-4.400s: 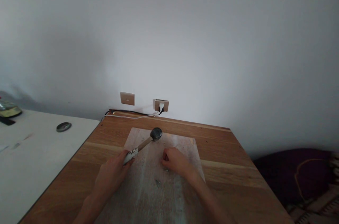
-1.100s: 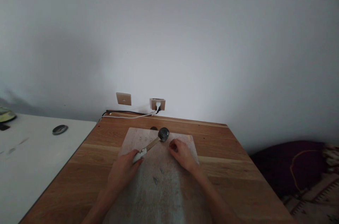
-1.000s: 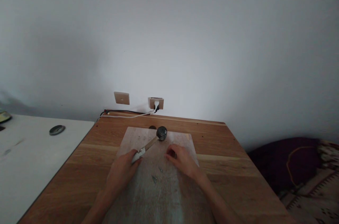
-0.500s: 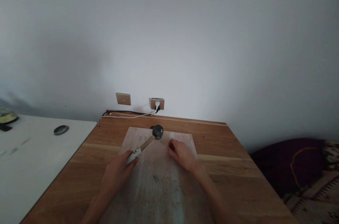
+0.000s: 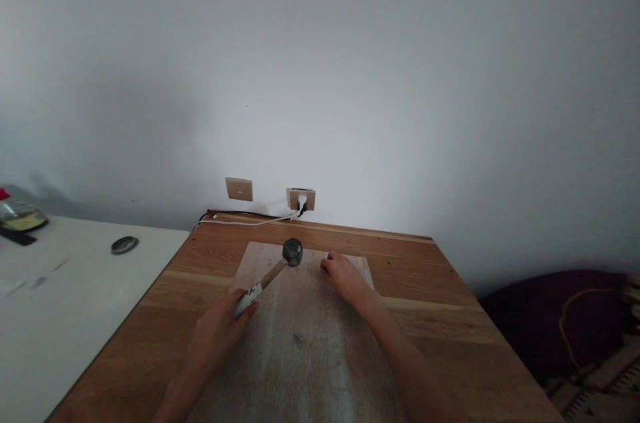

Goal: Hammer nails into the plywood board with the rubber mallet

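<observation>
My left hand [image 5: 220, 326] is wrapped round the pale-wrapped lower handle of a hammer [image 5: 273, 272]. Its round, dark head points away from me, above the far part of a worn wooden board [image 5: 280, 356]. At the board's far right, my right hand [image 5: 345, 276] has its fingers curled and pinched together low over the surface; whatever may be between them is hidden. Nearer to me, a little heap of small metal pieces, perhaps nails [image 5: 299, 340], lies on the board. A few tiny marks or bits show near its far edge.
Under the board is a wooden table [image 5: 430, 323] against a white wall. Cables [image 5: 245, 220] run along its back edge to a wall socket [image 5: 301, 199]. On a white table [image 5: 75, 316] at left are a dark oval dish [image 5: 125, 245] and a bottle [image 5: 20, 216]. Purple fabric [image 5: 545, 316] lies right.
My right hand has moved slightly farther towards the board's far edge. The hammer head has shifted a little left, away from it. The whole view has turned slightly left.
</observation>
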`<state>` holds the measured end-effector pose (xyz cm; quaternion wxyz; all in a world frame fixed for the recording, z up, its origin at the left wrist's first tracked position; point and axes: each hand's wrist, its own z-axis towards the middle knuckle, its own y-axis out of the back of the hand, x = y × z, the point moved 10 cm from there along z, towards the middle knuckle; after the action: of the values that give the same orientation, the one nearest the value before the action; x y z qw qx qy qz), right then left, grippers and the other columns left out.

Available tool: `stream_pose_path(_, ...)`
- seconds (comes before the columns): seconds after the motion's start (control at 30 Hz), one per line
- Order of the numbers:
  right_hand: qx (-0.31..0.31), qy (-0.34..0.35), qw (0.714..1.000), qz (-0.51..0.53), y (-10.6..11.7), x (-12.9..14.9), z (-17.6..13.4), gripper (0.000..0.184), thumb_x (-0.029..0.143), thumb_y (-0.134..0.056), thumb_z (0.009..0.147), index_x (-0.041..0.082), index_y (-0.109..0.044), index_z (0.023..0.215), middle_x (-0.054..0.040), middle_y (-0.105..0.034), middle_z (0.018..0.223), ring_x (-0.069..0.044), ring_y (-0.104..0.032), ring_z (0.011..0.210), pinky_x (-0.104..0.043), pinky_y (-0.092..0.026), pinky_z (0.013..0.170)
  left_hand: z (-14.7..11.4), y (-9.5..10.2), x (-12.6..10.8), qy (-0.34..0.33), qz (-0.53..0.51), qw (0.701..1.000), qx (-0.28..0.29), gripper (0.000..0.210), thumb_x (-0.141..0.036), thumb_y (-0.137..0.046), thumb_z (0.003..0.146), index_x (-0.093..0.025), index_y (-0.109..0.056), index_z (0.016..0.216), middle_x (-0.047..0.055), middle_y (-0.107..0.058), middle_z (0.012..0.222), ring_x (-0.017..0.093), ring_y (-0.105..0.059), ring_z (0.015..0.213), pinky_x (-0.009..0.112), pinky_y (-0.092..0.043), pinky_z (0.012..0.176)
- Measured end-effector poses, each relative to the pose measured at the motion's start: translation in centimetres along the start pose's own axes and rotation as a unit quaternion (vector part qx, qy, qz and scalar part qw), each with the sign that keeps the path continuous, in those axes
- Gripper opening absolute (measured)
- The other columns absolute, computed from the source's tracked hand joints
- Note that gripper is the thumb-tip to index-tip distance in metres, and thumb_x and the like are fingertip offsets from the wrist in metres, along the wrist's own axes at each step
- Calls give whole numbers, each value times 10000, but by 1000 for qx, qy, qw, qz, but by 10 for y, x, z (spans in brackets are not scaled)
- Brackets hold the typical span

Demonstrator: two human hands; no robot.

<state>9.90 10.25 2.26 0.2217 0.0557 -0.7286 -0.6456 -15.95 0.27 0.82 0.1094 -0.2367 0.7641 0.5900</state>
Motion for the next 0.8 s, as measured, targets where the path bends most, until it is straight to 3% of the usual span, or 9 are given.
stream_pose_path(0.17,0,11,1000,-12,-1,5,2,282,67,-500,941,120,-776,974,-199,-715,1088,-272,-683,1022,-318,-472,862,0,-2,-3,-11,-3,1000,8,355,-452,-437,1006,-270,-644,1230,70,-772,1129,279,-716,1085,316,-476,848)
stream_pose_path(0.37,-26,13,996,85,-3,-7,7,188,103,-589,907,144,-772,920,-124,-773,982,-221,-705,922,-281,-466,840,2,-6,-8,-27,-13,1000,3,329,-439,-452,1003,-263,-657,1192,68,-777,1073,268,-723,1052,304,-467,816)
stream_pose_path(0.57,-69,-24,987,141,-9,-22,7,120,185,-653,908,162,-740,830,-95,-765,885,-210,-689,826,-279,-470,771,6,-7,-39,-75,-25,997,-2,316,-422,-496,992,-233,-672,1173,81,-776,1078,257,-722,1034,285,-455,798)
stream_pose_path(0.67,-85,-28,983,162,-8,-25,2,54,219,-714,884,168,-726,896,-92,-752,926,-208,-677,832,-274,-472,772,8,-10,-58,-92,-19,996,5,296,-402,-518,989,-230,-679,1167,82,-781,1057,255,-723,1026,282,-451,807)
stream_pose_path(0.8,-95,-51,982,156,-6,-41,-13,178,216,-777,818,160,-696,967,-105,-720,1010,-227,-663,923,-286,-474,827,10,-21,-73,-118,12,993,21,239,-343,-540,977,-219,-685,1121,86,-780,1052,262,-717,1037,288,-443,809)
